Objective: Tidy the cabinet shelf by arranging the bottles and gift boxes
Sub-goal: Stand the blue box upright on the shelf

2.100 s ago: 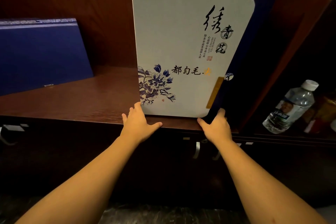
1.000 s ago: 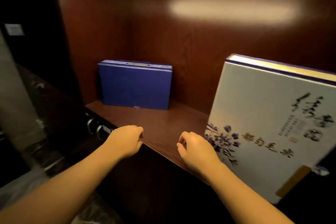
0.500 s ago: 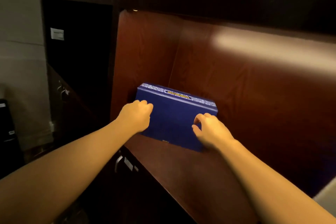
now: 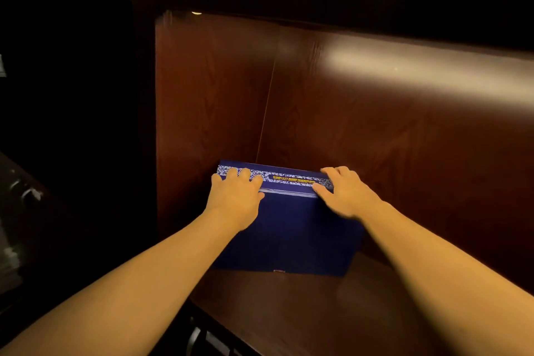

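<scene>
Both our hands have risen onto the blue gift box point(image 4: 289, 228): left hand point(image 4: 235, 196) and right hand point(image 4: 345, 196) fingers point(image 4: 245, 175) curl over its top edge, at the shelf point(image 4: 289, 306) corner.

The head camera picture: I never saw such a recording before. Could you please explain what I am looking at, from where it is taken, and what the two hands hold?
There is no machine here. A person wears one wide-angle camera on the head, so you look forward and down along their two bare arms. They reach into a dark wooden cabinet. On its shelf a blue box stands upright in the back left corner. The left hand and the right hand each grip the box at its top edge, fingers curled over the patterned top strip, one hand near each end. The box sits on the shelf; whether it is being lifted cannot be told. Nothing else on the shelf shows in this picture.
</scene>
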{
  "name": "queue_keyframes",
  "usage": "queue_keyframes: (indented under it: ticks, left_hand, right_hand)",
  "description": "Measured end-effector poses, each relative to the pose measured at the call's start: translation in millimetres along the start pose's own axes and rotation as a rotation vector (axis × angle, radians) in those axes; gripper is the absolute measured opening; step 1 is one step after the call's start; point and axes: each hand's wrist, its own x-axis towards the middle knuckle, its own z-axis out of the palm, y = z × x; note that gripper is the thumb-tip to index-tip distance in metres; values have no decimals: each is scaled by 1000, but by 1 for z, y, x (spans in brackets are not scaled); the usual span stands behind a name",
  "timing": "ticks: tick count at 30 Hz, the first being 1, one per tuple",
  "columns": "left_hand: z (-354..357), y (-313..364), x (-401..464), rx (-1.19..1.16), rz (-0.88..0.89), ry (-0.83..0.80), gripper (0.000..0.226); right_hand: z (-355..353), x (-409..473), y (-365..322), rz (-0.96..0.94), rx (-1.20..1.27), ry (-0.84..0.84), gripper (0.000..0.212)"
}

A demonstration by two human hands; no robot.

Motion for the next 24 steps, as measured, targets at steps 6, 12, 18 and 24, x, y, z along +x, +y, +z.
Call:
queue_keyframes:
  ticks: [6, 12, 18, 24]
  left_hand:
    - [5, -2, 4, -3, 19, 2, 48]
    - [0, -8, 8, 12, 54, 1, 45]
    - [-11, -8, 10, 2, 60, -70, 45]
    - [-19, -1, 5, -121, -101, 51, 43]
  right_hand:
    - [2, 27, 9, -22, -9, -172, 80]
    - [1, 36, 14, -2, 66, -235, 75]
    - [9, 29, 12, 29, 63, -180, 76]
    - [4, -1, 4, 171, 27, -184, 84]
